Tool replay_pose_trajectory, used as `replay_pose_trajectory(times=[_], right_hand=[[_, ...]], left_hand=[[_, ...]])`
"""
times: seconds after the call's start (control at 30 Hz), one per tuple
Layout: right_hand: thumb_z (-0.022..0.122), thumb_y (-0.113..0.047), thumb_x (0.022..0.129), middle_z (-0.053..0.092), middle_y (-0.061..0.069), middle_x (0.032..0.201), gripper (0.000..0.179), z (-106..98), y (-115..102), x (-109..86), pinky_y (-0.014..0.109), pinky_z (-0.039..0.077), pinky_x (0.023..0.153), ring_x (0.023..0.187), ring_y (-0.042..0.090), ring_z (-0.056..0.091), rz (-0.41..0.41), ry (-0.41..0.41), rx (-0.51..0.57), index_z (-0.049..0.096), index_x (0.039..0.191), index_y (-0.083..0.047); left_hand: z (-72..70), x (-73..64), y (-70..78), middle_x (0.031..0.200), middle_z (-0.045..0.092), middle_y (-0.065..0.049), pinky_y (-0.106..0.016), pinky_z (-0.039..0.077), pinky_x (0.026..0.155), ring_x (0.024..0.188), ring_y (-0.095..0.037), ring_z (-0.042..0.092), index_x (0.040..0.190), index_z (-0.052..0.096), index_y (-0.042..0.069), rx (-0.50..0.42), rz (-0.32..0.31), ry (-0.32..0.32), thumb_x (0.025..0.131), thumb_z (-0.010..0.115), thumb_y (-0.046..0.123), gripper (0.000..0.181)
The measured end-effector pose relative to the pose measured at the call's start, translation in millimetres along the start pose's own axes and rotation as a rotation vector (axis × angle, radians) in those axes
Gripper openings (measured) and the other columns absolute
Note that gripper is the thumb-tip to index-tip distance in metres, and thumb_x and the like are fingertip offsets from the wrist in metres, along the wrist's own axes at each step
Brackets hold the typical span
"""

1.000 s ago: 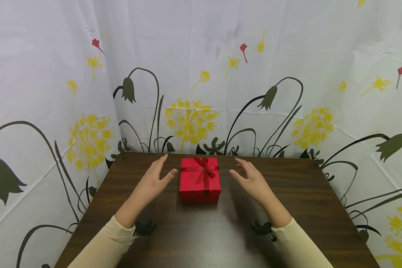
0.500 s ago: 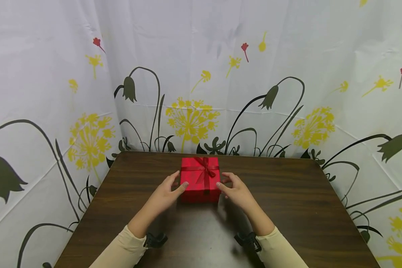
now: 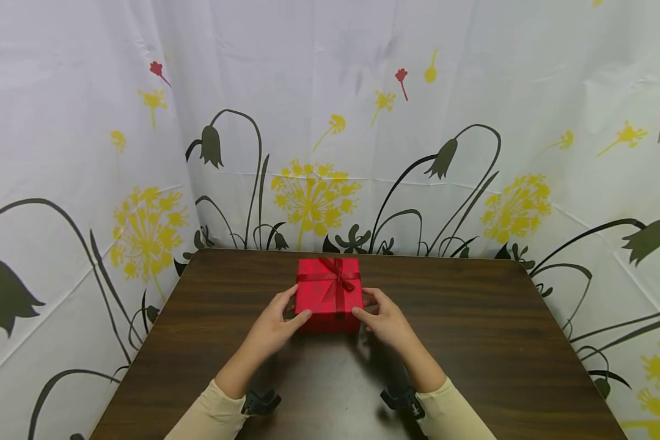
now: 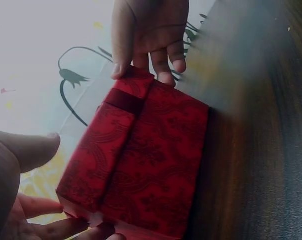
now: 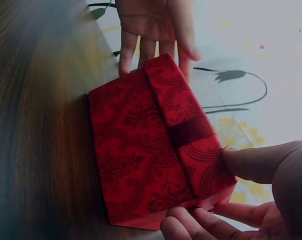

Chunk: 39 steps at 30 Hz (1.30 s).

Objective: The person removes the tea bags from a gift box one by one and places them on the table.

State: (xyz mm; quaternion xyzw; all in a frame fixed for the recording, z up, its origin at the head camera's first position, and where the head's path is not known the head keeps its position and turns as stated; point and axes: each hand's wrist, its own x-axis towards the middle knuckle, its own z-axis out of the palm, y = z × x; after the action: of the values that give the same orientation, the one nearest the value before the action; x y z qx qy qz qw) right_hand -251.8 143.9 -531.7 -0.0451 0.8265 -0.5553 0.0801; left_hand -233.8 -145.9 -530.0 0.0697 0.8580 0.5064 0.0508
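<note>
A red gift box [image 3: 326,308] with a dark red ribbon bow [image 3: 338,278] sits towards the back of the table, its lid on. At its left side is my left hand [image 3: 271,329]; in the left wrist view the fingers touch the side of the box [image 4: 151,170] while the thumb [image 4: 38,150] stands apart from it. My right hand [image 3: 390,324] holds the near right corner: the right wrist view shows the thumb [image 5: 256,162] on the lid's edge and bent fingers [image 5: 201,225] against the side. The far side of the box is hidden.
The dark wooden table [image 3: 473,318] extends around the box. Behind and beside it hangs a white curtain [image 3: 319,73] printed with flowers. Black wrist cameras [image 3: 261,402] sit at both wrists, below cream sleeves [image 3: 211,412].
Both hands have come inward and towards me from apart, beside the box, to its two sides. My right thumb has reached the near edge. The gift box has not visibly moved.
</note>
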Motion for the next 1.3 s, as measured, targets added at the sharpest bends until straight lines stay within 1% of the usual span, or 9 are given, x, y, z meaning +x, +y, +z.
replay_pose_trajectory(times=[0.07,0.2,0.37,0.6,0.77,0.9,1.07,1.2,1.3], right_hand=[[0.08,-0.029,0.101,0.07,0.014,0.129,0.06,1,1,-0.7,0.045,0.064,0.078,0.095,0.037,0.073,-0.007,0.004,-0.003,0.057,0.155,-0.015],[0.077,-0.027,0.103,0.066,0.015,0.133,0.06,5,4,-2.4,0.04,0.063,0.073,0.088,0.03,0.071,-0.042,0.023,-0.017,0.055,0.156,-0.013],[0.075,-0.023,0.105,0.06,0.017,0.135,0.059,10,7,-3.5,0.032,0.061,0.069,0.085,0.024,0.068,-0.059,0.029,-0.006,0.053,0.157,-0.01],[0.076,-0.023,0.104,0.063,0.017,0.132,0.057,10,6,-3.4,0.032,0.06,0.069,0.085,0.029,0.07,-0.077,0.048,0.003,0.056,0.156,-0.009],[0.077,-0.022,0.103,0.064,0.017,0.13,0.056,9,6,-3.7,0.031,0.06,0.068,0.082,0.024,0.068,-0.085,0.067,-0.006,0.058,0.154,-0.009],[0.078,-0.022,0.102,0.066,0.017,0.129,0.055,8,7,-3.8,0.03,0.059,0.07,0.086,0.022,0.068,-0.105,0.085,-0.02,0.06,0.153,-0.008],[0.079,-0.021,0.102,0.069,0.016,0.126,0.054,8,6,-4.3,0.03,0.058,0.079,0.094,0.022,0.069,-0.141,0.117,-0.046,0.062,0.151,-0.006],[0.08,-0.021,0.101,0.07,0.015,0.126,0.054,8,6,-3.6,0.033,0.057,0.087,0.1,0.024,0.069,-0.156,0.14,-0.052,0.064,0.151,-0.008],[0.08,-0.021,0.1,0.07,0.014,0.126,0.055,8,6,-3.7,0.032,0.057,0.085,0.1,0.024,0.069,-0.16,0.146,-0.056,0.064,0.151,-0.008]], left_hand=[[1.3,0.1,-1.1,0.162,0.052,-0.022,-0.053,0.058,0.11,0.143,-0.043,0.06,0.167,0.041,0.005,-0.01,-0.004,0.018,0.104,0.075,0.035,0.077],[3.1,0.2,-3.2,0.153,0.064,-0.023,-0.052,0.059,0.107,0.135,-0.038,0.069,0.159,0.051,0.001,-0.003,-0.026,0.054,0.106,0.074,0.031,0.065],[4.7,-1.3,-7.5,0.146,0.07,-0.021,-0.051,0.059,0.107,0.128,-0.034,0.073,0.158,0.055,0.004,0.006,-0.042,0.076,0.105,0.074,0.032,0.063],[7.8,-1.3,-9.3,0.155,0.062,-0.022,-0.054,0.055,0.113,0.136,-0.037,0.068,0.162,0.05,0.003,-0.018,-0.023,0.088,0.107,0.072,0.03,0.066],[10.7,-1.3,-10.0,0.159,0.059,-0.021,-0.056,0.051,0.117,0.14,-0.038,0.065,0.164,0.048,0.004,-0.02,-0.006,0.093,0.107,0.072,0.028,0.066],[11.7,-0.5,-11.9,0.16,0.059,-0.021,-0.058,0.047,0.12,0.146,-0.038,0.06,0.163,0.049,0.003,-0.001,0.015,0.1,0.107,0.072,0.027,0.065],[11.6,1.7,-15.3,0.167,0.051,-0.018,-0.058,0.039,0.127,0.157,-0.037,0.048,0.165,0.047,0.005,0.016,0.027,0.082,0.108,0.071,0.028,0.066],[11.2,2.4,-16.8,0.168,0.05,-0.018,-0.058,0.038,0.127,0.158,-0.036,0.046,0.166,0.045,0.006,-0.014,0.039,0.067,0.108,0.071,0.029,0.067],[11.2,2.3,-17.7,0.168,0.05,-0.018,-0.059,0.039,0.127,0.158,-0.036,0.046,0.167,0.045,0.007,-0.018,0.04,0.065,0.108,0.07,0.031,0.068]])
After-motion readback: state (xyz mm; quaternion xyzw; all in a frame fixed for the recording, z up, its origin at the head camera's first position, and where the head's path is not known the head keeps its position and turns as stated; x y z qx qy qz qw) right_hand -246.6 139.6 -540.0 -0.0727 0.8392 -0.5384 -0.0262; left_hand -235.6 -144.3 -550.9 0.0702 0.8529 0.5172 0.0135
